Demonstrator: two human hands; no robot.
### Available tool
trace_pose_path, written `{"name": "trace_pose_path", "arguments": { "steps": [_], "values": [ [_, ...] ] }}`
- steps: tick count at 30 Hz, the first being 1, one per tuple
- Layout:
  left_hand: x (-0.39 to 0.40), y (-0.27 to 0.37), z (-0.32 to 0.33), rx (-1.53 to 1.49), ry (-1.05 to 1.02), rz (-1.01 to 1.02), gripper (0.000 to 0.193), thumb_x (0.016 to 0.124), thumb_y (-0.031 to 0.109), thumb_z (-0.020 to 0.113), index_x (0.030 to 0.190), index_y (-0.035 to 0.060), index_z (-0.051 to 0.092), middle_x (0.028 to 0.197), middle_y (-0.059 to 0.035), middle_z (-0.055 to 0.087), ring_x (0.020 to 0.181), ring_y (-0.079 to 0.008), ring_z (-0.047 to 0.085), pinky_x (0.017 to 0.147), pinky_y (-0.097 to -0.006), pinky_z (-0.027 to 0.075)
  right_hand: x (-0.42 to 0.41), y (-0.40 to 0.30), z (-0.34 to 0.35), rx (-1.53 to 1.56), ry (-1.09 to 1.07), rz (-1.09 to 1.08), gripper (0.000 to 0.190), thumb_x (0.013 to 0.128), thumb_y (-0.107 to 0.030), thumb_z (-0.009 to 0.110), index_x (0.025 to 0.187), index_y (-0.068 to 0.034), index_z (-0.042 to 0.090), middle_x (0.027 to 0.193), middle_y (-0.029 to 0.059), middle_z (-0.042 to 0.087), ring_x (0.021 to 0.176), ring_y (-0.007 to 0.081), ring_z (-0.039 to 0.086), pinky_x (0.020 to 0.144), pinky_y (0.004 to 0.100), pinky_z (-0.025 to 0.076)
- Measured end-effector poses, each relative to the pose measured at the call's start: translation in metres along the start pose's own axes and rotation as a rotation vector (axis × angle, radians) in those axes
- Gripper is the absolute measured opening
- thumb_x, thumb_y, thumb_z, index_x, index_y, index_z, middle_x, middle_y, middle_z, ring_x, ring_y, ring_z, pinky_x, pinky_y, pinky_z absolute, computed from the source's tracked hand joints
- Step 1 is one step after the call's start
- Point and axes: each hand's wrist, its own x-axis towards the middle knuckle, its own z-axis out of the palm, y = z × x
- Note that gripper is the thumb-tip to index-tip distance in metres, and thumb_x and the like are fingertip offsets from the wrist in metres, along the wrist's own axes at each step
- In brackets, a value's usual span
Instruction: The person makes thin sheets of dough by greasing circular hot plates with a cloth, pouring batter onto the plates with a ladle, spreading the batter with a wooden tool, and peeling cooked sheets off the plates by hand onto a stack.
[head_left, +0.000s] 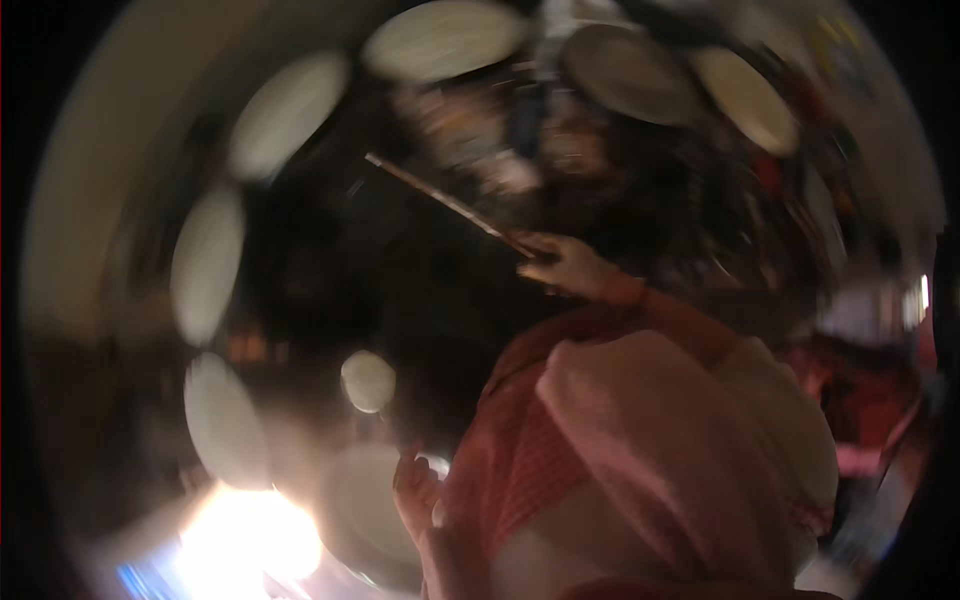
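Blur softens the whole view. My right hand (574, 264), at the centre right, is closed around one end of a long thin stick (442, 199), which points up and left over a dark surface (427, 300). Lower down, my left hand (417, 487) is raised with curled fingers. It seems to hold the thin handle of a round-headed pale utensil (367, 381), possibly a ladle; the handle is barely visible. Beside and partly behind this hand lies a large pale round dish or pan (367, 506). A pink cloth (637, 420) lies across my front.
Several pale oval discs, perhaps plates, ring the dark area, one (289, 116) at the upper left and another (206, 266) below it. A darker disc (630, 75) is at the top. Blurred clutter (480, 135) lies beyond the stick. A bright light (251, 536) glares at the lower left.
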Motion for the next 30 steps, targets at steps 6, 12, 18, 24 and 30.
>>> {"name": "trace_pose_path", "arguments": {
  "steps": [6,12,18,24,30],
  "values": [
    [0.079,0.103,0.307,0.693,-0.599,-0.06,0.035,0.103,0.023,0.042,0.128,0.0008,0.054,0.055,0.0078,0.033,0.041,-0.0033,0.03,0.036,-0.0195,0.023,-0.008,0.079,-0.111,0.649,0.589,-0.075,0.053,0.087,-0.02,0.07,0.137,-0.013,0.053,0.091,-0.0027,0.062,0.063,0.006,0.053,0.058,0.0233,0.047],
    [0.168,0.009,0.594,1.28,-0.846,0.424,0.036,0.101,0.022,0.048,0.128,-0.0002,0.056,0.083,-0.0056,0.061,0.068,-0.0154,0.058,0.06,-0.0309,0.048,0.002,0.178,-0.258,0.869,0.845,-0.023,0.052,0.091,-0.022,0.067,0.139,-0.011,0.051,0.098,-0.002,0.063,0.067,0.0062,0.054,0.055,0.0232,0.047],
    [0.222,-0.067,0.739,1.869,-1.111,1.373,0.041,0.096,0.019,0.055,0.131,-0.0029,0.054,0.121,-0.0222,0.063,0.108,-0.034,0.061,0.095,-0.0389,0.047,0.003,0.161,-0.301,1.047,1.01,0.008,0.049,0.094,-0.025,0.064,0.14,-0.014,0.051,0.104,-0.0033,0.063,0.081,0.0053,0.059,0.055,0.0199,0.044],
    [0.311,-0.147,0.791,1.311,-1.118,0.029,0.028,0.095,0.018,0.058,0.12,0.0048,0.06,0.075,-0.0052,0.057,0.058,-0.017,0.055,0.051,-0.0277,0.043,0.051,0.167,-0.298,1.025,1.033,0.039,0.048,0.095,-0.026,0.062,0.14,-0.014,0.051,0.102,-0.0037,0.064,0.08,0.0043,0.058,0.055,0.02,0.044],
    [0.358,-0.179,0.878,0.589,-0.968,-0.629,0.014,0.096,0.021,0.058,0.101,0.0084,0.055,0.066,0.0025,0.037,0.05,-0.0087,0.032,0.044,-0.0233,0.03,0.096,0.166,-0.304,0.154,1.246,0.323,0.04,0.092,-0.028,0.058,0.126,-0.007,0.058,0.105,0.0233,0.066,0.098,0.0404,0.063,0.084,0.0455,0.05]
  ]
}}
